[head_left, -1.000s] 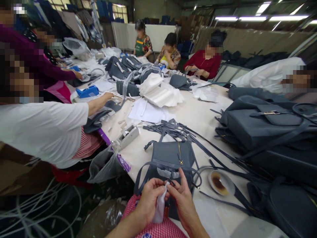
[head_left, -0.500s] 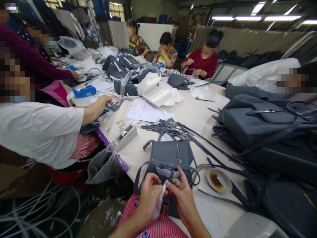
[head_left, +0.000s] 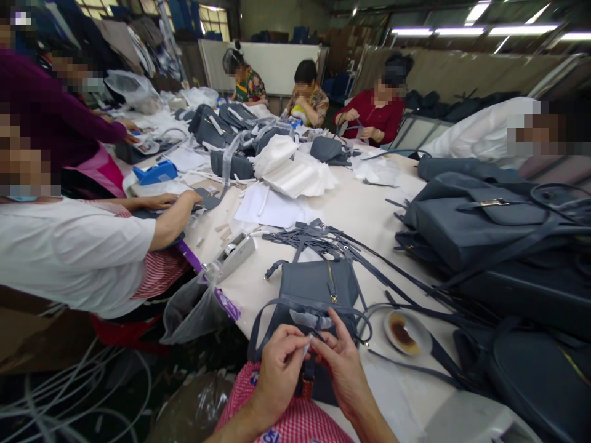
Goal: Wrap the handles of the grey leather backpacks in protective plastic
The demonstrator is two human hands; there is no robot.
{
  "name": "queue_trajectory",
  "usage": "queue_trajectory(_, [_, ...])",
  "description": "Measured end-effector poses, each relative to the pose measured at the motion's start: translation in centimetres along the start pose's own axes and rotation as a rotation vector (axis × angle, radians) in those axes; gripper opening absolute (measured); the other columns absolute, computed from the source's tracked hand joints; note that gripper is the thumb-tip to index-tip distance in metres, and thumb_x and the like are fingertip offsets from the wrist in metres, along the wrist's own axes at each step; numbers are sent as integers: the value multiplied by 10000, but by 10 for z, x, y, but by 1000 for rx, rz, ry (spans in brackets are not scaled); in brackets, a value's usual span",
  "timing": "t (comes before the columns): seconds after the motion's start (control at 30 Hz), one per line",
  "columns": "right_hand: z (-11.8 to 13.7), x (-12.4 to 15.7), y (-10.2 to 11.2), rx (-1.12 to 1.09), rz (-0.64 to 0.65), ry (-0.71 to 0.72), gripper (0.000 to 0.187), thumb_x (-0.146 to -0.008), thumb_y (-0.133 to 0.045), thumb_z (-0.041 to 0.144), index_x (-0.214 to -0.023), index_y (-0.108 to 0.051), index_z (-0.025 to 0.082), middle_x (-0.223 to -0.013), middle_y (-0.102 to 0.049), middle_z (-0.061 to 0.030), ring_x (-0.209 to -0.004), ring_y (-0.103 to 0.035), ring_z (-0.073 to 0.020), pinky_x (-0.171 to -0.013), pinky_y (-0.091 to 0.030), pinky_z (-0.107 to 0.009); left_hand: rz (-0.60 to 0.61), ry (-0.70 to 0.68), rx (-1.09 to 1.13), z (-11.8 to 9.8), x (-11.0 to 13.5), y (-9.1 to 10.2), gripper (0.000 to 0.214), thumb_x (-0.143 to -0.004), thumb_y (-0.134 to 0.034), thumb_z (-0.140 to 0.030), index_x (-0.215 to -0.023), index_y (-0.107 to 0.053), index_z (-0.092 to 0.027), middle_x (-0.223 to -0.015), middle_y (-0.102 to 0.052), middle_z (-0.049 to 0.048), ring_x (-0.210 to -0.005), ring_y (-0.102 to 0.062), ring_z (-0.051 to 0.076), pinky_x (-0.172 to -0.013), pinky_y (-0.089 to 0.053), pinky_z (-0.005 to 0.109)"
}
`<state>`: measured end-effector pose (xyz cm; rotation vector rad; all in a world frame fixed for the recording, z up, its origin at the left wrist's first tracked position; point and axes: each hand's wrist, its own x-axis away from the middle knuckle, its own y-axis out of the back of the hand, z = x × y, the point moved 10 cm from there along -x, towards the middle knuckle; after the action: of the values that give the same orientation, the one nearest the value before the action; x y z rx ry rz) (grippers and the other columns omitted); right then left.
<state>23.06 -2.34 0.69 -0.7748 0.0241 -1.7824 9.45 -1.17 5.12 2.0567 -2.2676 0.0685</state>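
The left hand (head_left: 278,364) had its thumb and forefinger closed on a small white piece (head_left: 308,347). The right hand (head_left: 340,367) had its thumb just beside that point and its forefinger extended; whether its fingers gripped the thin dark strip there could not be told. The hands met at their tips, presumably so that one steadied while the other worked.

Beneath and beyond the fingers, the grey bag (head_left: 318,283) lay along the near edge of the surface (head_left: 364,203). This placement probably let the surface bear its weight, leaving both hands free. Translucent film (head_left: 302,319) lay across the bag, possibly as scuff protection.

At far side of the bag lay loose straps (head_left: 307,237). A tape dispenser (head_left: 235,255) stood to the left, apparently for easy reach. A dish (head_left: 418,340) with brown contents sat to the right, apart from the bag, perhaps to avoid stains. Farther right, grey bags were heaped (head_left: 462,215).
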Motion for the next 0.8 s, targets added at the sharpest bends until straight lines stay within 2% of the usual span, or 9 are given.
queue_trajectory(0.2, [-3, 5, 0, -40, 55, -38, 890, -687, -811, 271, -1439, -336, 242, -765, -681, 38, -675, -646, -135, -658, -511, -257, -12, -9, -44, 2, -1, 0, 187, -856, -597, -250, -834, -780, -216, -885, -618, 81, -801, -607, 192, -688, -505, 245])
queue_trajectory(0.33, [2, 3, -7, -8, 113, 11, 941, -677, -829, 291, -1458, -308, 223, -762, -676, 33, -709, -641, -150, -672, -506, -276, -22, 25, 37, 5, -2, -2, 166, -819, -640, -288, -768, -768, -196, -828, -590, 61, -753, -586, 171, -643, -497, 232])
queue_trajectory(0.4, [2, 1, -8, 5, 138, 20, 958, -662, -841, 292, -1458, -314, 218, -690, -645, 62, -633, -614, -136, -627, -489, -263, -28, 135, 170, 17, -2, -4, 129, -750, -700, -296, -725, -731, -173, -776, -604, 44, -688, -589, 155, -620, -501, 239])
queue_trajectory(0.47, [1, -1, -8, 15, 163, 4, 900, -681, -829, 300, -1443, -357, 217, -641, -622, 78, -594, -596, -123, -618, -475, -256, -19, 327, 373, 38, 2, -10, 151, -664, -751, -276, -707, -665, -160, -697, -626, 22, -600, -594, 135, -586, -499, 241])
queue_trajectory(0.57, [-2, -1, -7, 0, 187, -17, 804, -701, -816, 269, -1406, -431, 225, -622, -617, 79, -665, -626, -128, -704, -477, -264, 41, 588, 657, 63, 12, -27, 255, -586, -791, -208, -715, -577, -163, -610, -633, -5, -532, -596, 115, -555, -480, 222])
queue_trajectory(0.7, [-12, 0, -11, -103, 230, -82, 959, -675, -827, 246, -1470, -293, 288, -781, -686, 36, -636, -617, -125, -603, -467, -252, 140, 736, 876, 70, 20, -44, 325, -554, -819, -137, -754, -564, -158, -591, -621, -17, -501, -582, 90, -542, -465, 206])
queue_trajectory(0.8, [-15, -3, -11, -121, 249, -84, 899, -678, -824, 223, -1446, -355, 250, -642, -622, 80, -540, -544, -86, -565, -432, -217, 199, 786, 930, 70, 24, -51, 336, -539, -817, -96, -779, -587, -144, -583, -617, -17, -494, -578, 82, -545, -460, 202])
